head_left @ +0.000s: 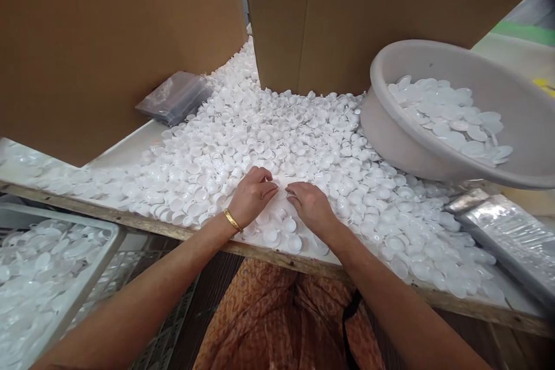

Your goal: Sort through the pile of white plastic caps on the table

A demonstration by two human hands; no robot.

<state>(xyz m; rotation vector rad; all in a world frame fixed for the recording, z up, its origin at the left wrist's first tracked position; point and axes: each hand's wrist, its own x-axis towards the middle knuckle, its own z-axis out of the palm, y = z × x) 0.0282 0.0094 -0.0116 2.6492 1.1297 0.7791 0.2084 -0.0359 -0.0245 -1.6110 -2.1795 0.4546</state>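
My left hand [254, 193], with a gold bangle at the wrist, is closed in a pinch near the front middle of the table. Facing it, my right hand [310, 205] pinches too, thumb against fingers. Between the two sets of fingertips is a small white plastic piece [281, 189]; its outline blends with the pile behind. A broad heap of small, round, shallow white plastic cups [269, 127] spreads around both hands. Several loose cups [281, 232] lie just below my hands, close to the table edge.
Large cardboard boxes [117, 40] stand behind the heap. At right, a grey basin [407, 139] holds white discs, with shiny plastic packs [511, 231] below it. Clear plastic bags [176, 97] lie at left. A crate [93, 280] of white pieces sits below the wooden table edge [147, 224].
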